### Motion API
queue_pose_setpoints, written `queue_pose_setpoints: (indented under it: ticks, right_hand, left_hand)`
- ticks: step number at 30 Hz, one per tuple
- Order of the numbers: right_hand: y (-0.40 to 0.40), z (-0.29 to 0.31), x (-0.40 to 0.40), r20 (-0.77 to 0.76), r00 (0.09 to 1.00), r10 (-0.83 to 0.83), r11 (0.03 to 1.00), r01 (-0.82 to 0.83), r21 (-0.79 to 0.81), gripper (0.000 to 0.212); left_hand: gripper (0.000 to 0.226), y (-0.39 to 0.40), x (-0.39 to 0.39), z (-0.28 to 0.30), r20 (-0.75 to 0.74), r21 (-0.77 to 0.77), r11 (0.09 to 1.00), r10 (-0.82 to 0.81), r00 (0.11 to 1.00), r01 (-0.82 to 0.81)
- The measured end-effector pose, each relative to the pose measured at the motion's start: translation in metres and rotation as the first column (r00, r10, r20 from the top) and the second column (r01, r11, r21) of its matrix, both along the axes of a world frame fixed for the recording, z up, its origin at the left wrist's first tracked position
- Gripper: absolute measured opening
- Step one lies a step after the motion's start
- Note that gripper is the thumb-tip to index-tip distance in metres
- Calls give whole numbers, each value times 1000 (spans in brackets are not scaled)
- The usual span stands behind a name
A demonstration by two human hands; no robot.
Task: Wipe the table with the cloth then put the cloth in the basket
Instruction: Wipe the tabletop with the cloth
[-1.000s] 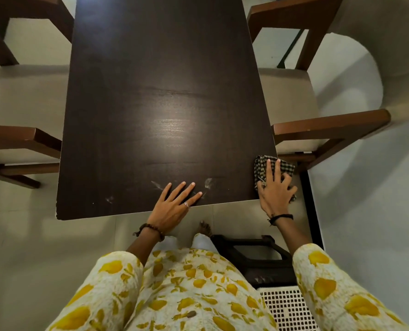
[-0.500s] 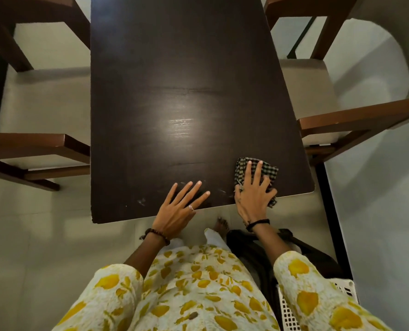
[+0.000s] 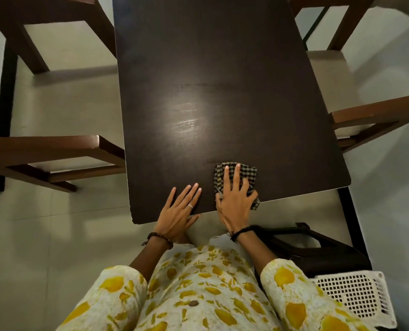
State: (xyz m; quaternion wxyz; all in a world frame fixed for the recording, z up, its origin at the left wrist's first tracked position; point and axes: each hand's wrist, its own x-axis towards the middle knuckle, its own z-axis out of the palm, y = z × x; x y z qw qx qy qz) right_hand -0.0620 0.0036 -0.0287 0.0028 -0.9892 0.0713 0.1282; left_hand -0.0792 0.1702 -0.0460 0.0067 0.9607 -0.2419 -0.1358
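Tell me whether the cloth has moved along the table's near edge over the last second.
Yes. The cloth, under the right hand, has slid leftward from the table's near right corner toward the left hand.

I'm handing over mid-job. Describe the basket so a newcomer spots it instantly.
Start at the dark table and drop to the floor on the person's right. The basket sits at the bottom right corner of the view, beside the dark stool. It is the only white, perforated plastic thing there.

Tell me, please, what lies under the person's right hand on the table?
The checked cloth, pressed flat on the dark table by the right hand. Its middle and the tabletop beneath are covered, so unseen.
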Motion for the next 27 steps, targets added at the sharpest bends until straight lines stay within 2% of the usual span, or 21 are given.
queue_pose_setpoints:
  ticks: [7, 13, 15, 18, 20, 27]
  right_hand:
    - [50, 7, -7, 14, 994, 112, 993, -111, -43, 74]
    - [86, 7, -9, 8, 976, 218, 976, -218, 16, 74]
    - [93, 4, -10, 14, 967, 256, 966, -256, 27, 75]
    - [106, 3, -10, 18, 946, 322, 946, -323, 14, 78]
    - [115, 3, -10, 22, 929, 370, 929, -370, 0, 78]
    - [122, -3, -2, 43, 837, 545, 838, -546, 5, 75]
  left_hand:
    - [59, 68, -25, -11, -29, -113, 981, 154, 988, -156]
    - [55, 82, -28, -13, -112, -151, 975, 149, 983, -165]
    - [60, 83, -27, -13, -122, -140, 972, 173, 977, -189]
    - [77, 95, -30, -11, -150, -168, 914, 346, 926, -369]
    - [82, 107, -36, -13, -174, -218, 872, 407, 897, -438]
    - [89, 133, -36, -17, -200, -329, 816, 432, 879, -476]
